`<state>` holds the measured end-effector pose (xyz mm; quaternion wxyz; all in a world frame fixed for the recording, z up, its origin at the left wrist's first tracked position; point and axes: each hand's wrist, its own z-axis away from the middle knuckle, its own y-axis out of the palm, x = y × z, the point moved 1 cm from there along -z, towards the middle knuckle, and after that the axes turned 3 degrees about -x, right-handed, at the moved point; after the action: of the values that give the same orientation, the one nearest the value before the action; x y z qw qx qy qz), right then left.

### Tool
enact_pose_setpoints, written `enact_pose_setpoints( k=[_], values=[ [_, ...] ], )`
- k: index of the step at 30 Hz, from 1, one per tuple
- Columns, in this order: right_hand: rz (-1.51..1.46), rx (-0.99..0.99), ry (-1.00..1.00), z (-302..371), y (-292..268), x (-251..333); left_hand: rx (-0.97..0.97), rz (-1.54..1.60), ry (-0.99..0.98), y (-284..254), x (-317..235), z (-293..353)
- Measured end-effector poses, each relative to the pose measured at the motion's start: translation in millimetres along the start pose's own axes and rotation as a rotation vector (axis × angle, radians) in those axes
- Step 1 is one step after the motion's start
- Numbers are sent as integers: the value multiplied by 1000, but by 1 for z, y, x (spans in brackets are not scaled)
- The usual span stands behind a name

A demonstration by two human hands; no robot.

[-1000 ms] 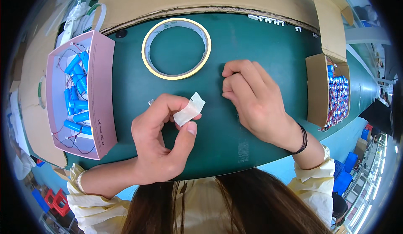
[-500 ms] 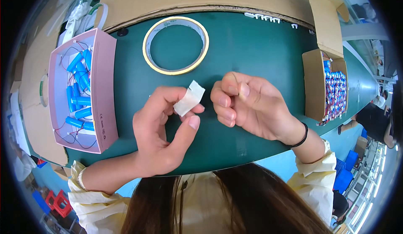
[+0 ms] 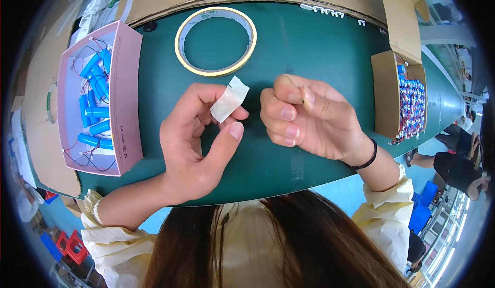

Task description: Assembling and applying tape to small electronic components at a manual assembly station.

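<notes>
A short strip of pale masking tape point(image 3: 230, 100) clings to the index fingertip of my left hand point(image 3: 193, 143). That hand's thumb stands apart below the strip, and its other fingers are curled. To the right, my right hand point(image 3: 322, 117) is closed, thumb tip pressed against the bent index finger; whether something small sits in that pinch I cannot make out. The two hands are apart, over the green table point(image 3: 309, 45). Beyond them lies a large roll of masking tape point(image 3: 216, 73), flat on the table.
At left, a pink box point(image 3: 129, 102) holds blue cylindrical batteries point(image 3: 98, 112) with thin wires. A cardboard box point(image 3: 385, 97) at right is packed with more wired blue cells point(image 3: 412, 105). White connector pieces point(image 3: 322, 12) lie by the cardboard at the back. Another person point(image 3: 454, 164) is at far right.
The whole view has shifted slightly, so the table and boxes sit higher. My right thumb and index finger have moved a little in their pinch. The tape strip stays on my left index finger.
</notes>
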<state>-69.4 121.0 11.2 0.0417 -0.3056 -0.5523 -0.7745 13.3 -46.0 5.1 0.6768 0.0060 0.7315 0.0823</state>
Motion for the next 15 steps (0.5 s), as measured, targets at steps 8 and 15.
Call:
enact_pose_setpoints(
  k=[8, 15],
  values=[
    [1, -41, -44, -1, -2, 1, 13, 3, -14, -1, 0, -1],
    [0, -35, -120, -2, -7, 4, 20, 4, -15, -1, -1, -1]
  ],
)
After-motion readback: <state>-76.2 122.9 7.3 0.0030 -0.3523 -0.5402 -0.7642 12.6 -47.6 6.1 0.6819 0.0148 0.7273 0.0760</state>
